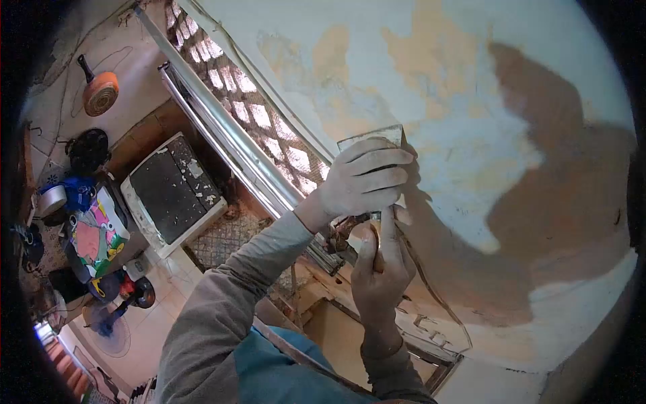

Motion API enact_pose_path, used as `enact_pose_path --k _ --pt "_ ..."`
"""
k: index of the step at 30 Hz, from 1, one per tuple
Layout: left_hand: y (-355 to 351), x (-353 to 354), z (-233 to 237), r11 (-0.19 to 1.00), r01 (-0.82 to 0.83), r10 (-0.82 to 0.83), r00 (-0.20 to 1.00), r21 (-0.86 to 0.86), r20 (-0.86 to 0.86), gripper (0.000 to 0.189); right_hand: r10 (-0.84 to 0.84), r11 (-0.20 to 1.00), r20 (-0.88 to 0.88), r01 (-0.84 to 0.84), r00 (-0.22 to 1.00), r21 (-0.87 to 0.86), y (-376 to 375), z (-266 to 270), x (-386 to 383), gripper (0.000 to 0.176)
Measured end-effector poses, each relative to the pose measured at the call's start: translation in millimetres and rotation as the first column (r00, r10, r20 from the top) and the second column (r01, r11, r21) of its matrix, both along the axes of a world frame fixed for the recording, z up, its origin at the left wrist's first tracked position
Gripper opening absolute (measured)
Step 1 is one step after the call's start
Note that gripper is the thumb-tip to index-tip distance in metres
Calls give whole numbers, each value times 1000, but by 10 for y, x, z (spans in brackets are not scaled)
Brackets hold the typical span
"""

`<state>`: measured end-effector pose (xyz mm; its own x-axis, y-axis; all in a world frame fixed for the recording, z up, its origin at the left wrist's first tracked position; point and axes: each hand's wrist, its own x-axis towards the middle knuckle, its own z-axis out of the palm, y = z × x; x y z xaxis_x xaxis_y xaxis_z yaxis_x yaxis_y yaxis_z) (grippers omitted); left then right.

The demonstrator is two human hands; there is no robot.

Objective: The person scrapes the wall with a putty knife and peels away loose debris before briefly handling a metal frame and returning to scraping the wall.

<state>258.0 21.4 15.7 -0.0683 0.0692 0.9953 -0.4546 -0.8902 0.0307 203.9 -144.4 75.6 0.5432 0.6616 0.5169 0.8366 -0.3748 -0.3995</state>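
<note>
A wide putty knife [396, 130] with a worn metal blade is at the painted wall [464, 145]. My left hand [367, 176] lies across the blade, fingers together and wrapped over it, covering most of it. Below, my right hand [382, 266] is closed around the handle end, thumb and index finger stretched along it. Most of the handle is hidden by my fingers. Pale dust coats both hands. Around the blade, the wall shows white patches with bare yellowish areas.
Left of my hands run a lattice opening [252, 111] and metal rails [222, 145]. A thin cable [437, 303] hangs along the wall below. Farther left are a debris-strewn dark-topped appliance [171, 192], an orange pan [101, 93], a colourful bag [94, 236] and a fan [108, 328].
</note>
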Motion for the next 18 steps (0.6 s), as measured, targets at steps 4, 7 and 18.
enact_pose_path --k 4,7,18 --pt "-16 55 -21 999 -40 40 999 3 26 34 23 998 -36 -21 999 64 4 -59 64 44" --pt "18 133 -7 997 -71 70 995 8 66 36 13 996 -48 -9 999 83 63 -31 108 43" --pt "213 94 207 993 -118 118 991 -12 59 36 14 978 -130 13 991 209 309 35 69 43"
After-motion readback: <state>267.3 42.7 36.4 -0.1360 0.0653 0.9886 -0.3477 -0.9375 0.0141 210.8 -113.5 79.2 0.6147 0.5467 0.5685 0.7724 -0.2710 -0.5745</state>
